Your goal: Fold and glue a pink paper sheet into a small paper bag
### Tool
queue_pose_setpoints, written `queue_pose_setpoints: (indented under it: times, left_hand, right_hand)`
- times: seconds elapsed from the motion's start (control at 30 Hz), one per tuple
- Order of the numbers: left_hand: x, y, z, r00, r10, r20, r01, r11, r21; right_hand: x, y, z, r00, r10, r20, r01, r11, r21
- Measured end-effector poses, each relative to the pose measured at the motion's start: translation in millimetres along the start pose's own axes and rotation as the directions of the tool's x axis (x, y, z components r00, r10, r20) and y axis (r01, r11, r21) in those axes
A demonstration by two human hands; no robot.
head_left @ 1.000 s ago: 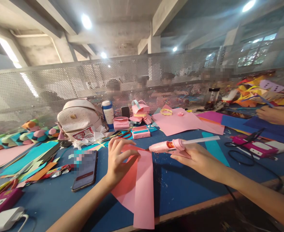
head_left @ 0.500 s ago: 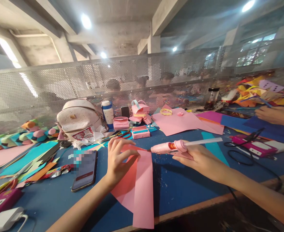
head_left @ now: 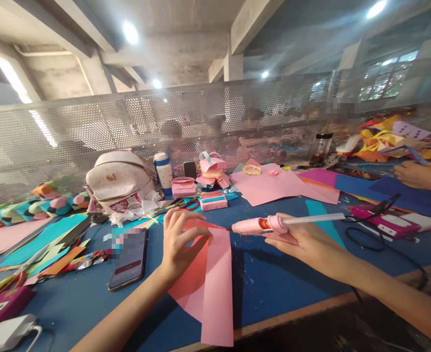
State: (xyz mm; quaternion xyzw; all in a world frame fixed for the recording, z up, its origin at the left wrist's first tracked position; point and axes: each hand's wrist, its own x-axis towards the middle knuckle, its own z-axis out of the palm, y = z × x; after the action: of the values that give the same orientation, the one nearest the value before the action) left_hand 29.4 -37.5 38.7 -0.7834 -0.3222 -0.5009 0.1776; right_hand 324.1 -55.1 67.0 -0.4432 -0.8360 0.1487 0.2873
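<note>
My left hand (head_left: 182, 239) pinches the upper part of a folded pink paper sheet (head_left: 218, 288), thumb and fingertips at its top edge. One flap of the sheet lies to the left, partly under my wrist, and a long strip hangs toward the table's front edge. In my right hand (head_left: 303, 239) is a pink hot glue gun (head_left: 261, 226), fingers wrapped round its handle. A clear glue stick (head_left: 314, 218) juts out of its back end. The nozzle points left, close to the paper's top right corner; whether it touches cannot be made out.
A phone (head_left: 129, 259) lies left of my hand. Behind stand a white backpack (head_left: 122, 176), a bottle (head_left: 163, 173) and small pink paper boxes (head_left: 214, 200). Purple power strips (head_left: 384, 221) with cables lie at both sides. Another person's hand (head_left: 422, 176) is at far right.
The glue gun in my right hand has shifted slightly to the right. My left hand and the pink paper have stayed put. The other person's hand has moved a little right.
</note>
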Motion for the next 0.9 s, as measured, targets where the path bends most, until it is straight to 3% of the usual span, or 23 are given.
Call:
queue_pose_setpoints:
  times: [0.4,0.63,0.8,0.9]
  left_hand:
    - [0.2,-0.1,-0.2,1.000,0.004,0.007,-0.004,1.000,-0.004]
    - [-0.8,-0.4,0.1,1.000,0.002,0.004,-0.002,1.000,0.003]
    - [-0.9,-0.6,0.0,1.000,0.002,0.000,-0.002,1.000,0.000]
    - [-0.9,-0.3,-0.1,1.000,0.004,-0.002,-0.004,1.000,-0.008]
  right_hand:
    - [-2.3,-3.2,-4.6,0.992,-0.108,-0.068,0.085,0.955,-0.285]
    - [11.8,21.4,-6.2,0.991,0.113,0.074,-0.118,0.991,0.065]
    - [22.0,41.6,-3.2,0.948,0.215,0.235,-0.281,0.913,0.296]
    - [24.7,42.2,-1.9,0.949,0.187,0.255,-0.283,0.861,0.422]
